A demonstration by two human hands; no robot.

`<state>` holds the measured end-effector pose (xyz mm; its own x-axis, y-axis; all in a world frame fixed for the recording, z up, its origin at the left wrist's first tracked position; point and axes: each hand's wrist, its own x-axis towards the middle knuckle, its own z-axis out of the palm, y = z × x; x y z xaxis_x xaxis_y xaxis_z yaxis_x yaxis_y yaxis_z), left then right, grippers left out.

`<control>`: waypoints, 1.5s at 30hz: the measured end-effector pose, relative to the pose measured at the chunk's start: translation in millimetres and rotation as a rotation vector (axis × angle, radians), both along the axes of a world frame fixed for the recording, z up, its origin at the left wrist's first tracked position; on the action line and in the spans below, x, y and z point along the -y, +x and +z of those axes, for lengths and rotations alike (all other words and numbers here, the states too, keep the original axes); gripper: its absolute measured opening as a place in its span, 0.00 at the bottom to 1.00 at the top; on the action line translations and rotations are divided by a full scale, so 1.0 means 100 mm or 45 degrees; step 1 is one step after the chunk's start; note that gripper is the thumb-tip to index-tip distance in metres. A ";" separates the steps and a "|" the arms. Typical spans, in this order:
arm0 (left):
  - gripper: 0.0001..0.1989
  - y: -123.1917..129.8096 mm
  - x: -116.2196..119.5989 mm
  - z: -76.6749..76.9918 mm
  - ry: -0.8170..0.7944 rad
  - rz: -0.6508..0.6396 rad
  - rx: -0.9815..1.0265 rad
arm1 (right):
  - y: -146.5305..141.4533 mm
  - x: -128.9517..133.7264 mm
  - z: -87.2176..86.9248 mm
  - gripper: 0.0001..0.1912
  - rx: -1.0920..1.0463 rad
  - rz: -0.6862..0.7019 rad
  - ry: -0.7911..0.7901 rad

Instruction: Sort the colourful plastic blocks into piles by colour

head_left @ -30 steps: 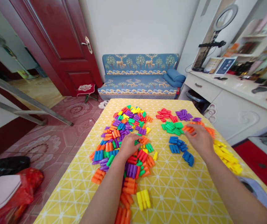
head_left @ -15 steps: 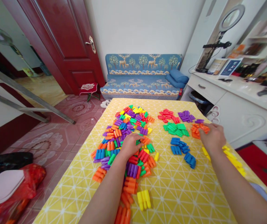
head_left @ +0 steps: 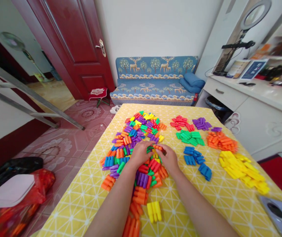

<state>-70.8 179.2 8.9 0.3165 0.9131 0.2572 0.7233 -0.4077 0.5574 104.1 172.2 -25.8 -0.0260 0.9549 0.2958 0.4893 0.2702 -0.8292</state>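
Note:
A mixed heap of coloured plastic pieces (head_left: pixel 133 135) lies on the left half of the table. My left hand (head_left: pixel 142 153) is over the heap's right side, fingers curled round a green piece. Beside it my right hand (head_left: pixel 168 157) pinches an orange piece (head_left: pixel 157 147), its fingertips close to the left hand's. To the right lie single-colour piles: red (head_left: pixel 180 122), purple (head_left: pixel 201 123), green (head_left: pixel 190 137), blue (head_left: pixel 192 156), orange (head_left: pixel 222 141) and yellow (head_left: pixel 242 169). A yellow piece (head_left: pixel 154 211) sits apart near the front.
The table has a yellow patterned cloth (head_left: pixel 180 197). A grey-blue device (head_left: pixel 279 214) is at its right front edge. Beyond stand a blue sofa (head_left: pixel 153 87) and a small stool (head_left: pixel 98 93). A white cabinet (head_left: pixel 261 115) is on the right, bags (head_left: pixel 41 186) on the left floor.
My right hand has moved left from the orange pile to the mixed heap, next to my left hand, and now pinches an orange piece. The view has shifted slightly.

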 end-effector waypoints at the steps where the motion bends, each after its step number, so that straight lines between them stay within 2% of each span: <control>1: 0.27 0.00 0.00 0.00 -0.004 0.004 0.018 | 0.02 0.01 0.00 0.13 -0.080 -0.030 -0.038; 5: 0.28 0.01 0.02 0.02 -0.020 -0.007 0.102 | 0.06 0.07 0.05 0.20 -0.264 -0.090 -0.118; 9: 0.27 0.02 0.04 0.06 -0.026 -0.081 0.160 | 0.04 0.07 0.04 0.22 -0.129 0.005 -0.101; 13: 0.18 0.02 0.04 0.06 -0.043 -0.126 0.107 | 0.03 0.04 -0.01 0.17 -0.161 -0.005 -0.065; 17: 0.09 0.02 0.02 0.05 -0.017 -0.103 0.067 | 0.03 0.05 -0.01 0.20 -0.304 -0.048 -0.024; 21: 0.16 0.03 0.01 0.05 0.020 -0.084 0.022 | 0.03 0.09 0.03 0.18 -0.251 -0.035 0.056; 25: 0.20 0.03 0.01 0.06 0.015 -0.072 0.044 | 0.01 0.10 0.02 0.21 -0.176 0.036 0.105; 31: 0.19 0.01 0.03 0.07 0.018 -0.117 0.119 | 0.04 0.09 -0.01 0.25 0.054 0.013 0.137; 36: 0.18 0.00 0.04 0.05 0.030 -0.154 0.128 | 0.01 0.10 0.01 0.25 0.196 0.018 0.282; 41: 0.15 0.01 0.04 0.03 0.010 -0.157 0.150 | -0.02 0.14 0.08 0.20 0.236 -0.074 0.447; 43: 0.12 0.01 0.04 0.04 -0.020 -0.141 0.208 | 0.10 0.11 0.18 0.21 0.230 -0.173 0.489; 45: 0.11 0.01 0.04 0.04 -0.038 -0.124 0.224 | 0.37 0.01 0.32 0.24 0.216 -0.370 0.506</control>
